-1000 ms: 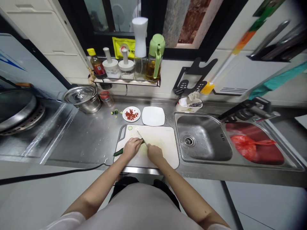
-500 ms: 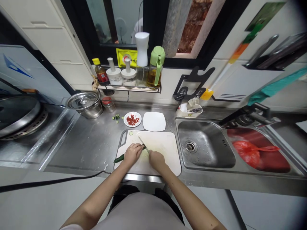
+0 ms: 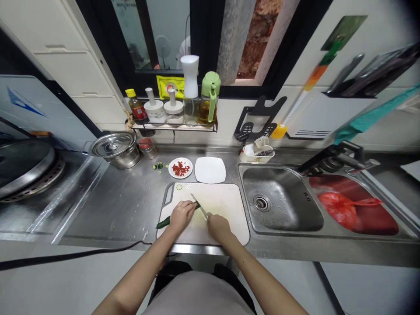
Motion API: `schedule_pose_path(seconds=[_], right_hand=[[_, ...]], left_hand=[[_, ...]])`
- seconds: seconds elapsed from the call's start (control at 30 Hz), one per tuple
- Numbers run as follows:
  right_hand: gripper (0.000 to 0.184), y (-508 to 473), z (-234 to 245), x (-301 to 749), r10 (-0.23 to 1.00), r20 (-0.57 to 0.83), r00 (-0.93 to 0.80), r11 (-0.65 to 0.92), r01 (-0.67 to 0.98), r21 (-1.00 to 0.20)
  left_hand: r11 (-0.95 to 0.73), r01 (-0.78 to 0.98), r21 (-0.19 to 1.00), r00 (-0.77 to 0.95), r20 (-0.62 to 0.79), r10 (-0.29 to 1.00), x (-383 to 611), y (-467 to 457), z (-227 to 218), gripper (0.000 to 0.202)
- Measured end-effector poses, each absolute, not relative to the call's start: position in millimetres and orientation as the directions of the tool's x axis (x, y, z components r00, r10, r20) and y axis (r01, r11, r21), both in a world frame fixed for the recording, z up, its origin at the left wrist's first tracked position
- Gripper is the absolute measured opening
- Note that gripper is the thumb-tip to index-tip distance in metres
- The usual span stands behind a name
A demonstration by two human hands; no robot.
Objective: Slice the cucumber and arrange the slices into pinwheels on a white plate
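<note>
A dark green cucumber [image 3: 163, 223] lies slantwise on the white cutting board [image 3: 226, 199], its middle hidden under my left hand [image 3: 182, 215]. The fingers of that hand are wrapped over it near its right end. My right hand [image 3: 219, 227] is closed round the handle of a knife [image 3: 201, 207]. The blade points up and left and crosses the cucumber's tip, just beside my left fingertips. A pale cucumber slice [image 3: 179, 187] sits at the board's upper left corner.
Behind the board stand a small plate of chopped red pieces [image 3: 180, 175] and a white square plate [image 3: 210, 170]. Cucumber scraps [image 3: 159, 166] lie left of them. A lidded pot [image 3: 120, 151] is farther left, a steel sink [image 3: 282, 197] to the right.
The whole view has shifted, so things appear slightly lower. My right hand and the knife have moved slightly right relative to my left hand, which keeps its hold on the cucumber.
</note>
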State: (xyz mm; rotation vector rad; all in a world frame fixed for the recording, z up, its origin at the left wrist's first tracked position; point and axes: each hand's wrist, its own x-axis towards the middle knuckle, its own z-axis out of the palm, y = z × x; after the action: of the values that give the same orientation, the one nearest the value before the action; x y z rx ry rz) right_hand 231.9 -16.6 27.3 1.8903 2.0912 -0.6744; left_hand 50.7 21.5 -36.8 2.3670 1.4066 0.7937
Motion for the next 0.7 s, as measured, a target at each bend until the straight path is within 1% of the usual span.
schedule_pose_path(seconds=[0.2, 0.5, 0.7], right_hand=[[0.029, -15.5, 30.5, 231.2, 0.860, -0.494, -0.129, 0.050, 0.984, -0.171], [0.030, 7.0, 33.0, 217.3, 0.869, -0.470, -0.155, 0.063, 0.977, -0.205], [0.031, -4.0, 34.3, 221.3, 0.862, -0.484, -0.150, 0.068, 0.981, -0.183]], left_hand=[[-0.487, 0.719, 0.495, 0.375, 0.314, 0.872, 51.1, 20.5, -37.2, 0.025], [-0.500, 0.720, 0.481, 0.385, 0.323, 0.864, 50.9, 20.3, -32.7, 0.024], [-0.502, 0.719, 0.481, 0.391, 0.317, 0.864, 50.7, 21.5, -32.7, 0.024]])
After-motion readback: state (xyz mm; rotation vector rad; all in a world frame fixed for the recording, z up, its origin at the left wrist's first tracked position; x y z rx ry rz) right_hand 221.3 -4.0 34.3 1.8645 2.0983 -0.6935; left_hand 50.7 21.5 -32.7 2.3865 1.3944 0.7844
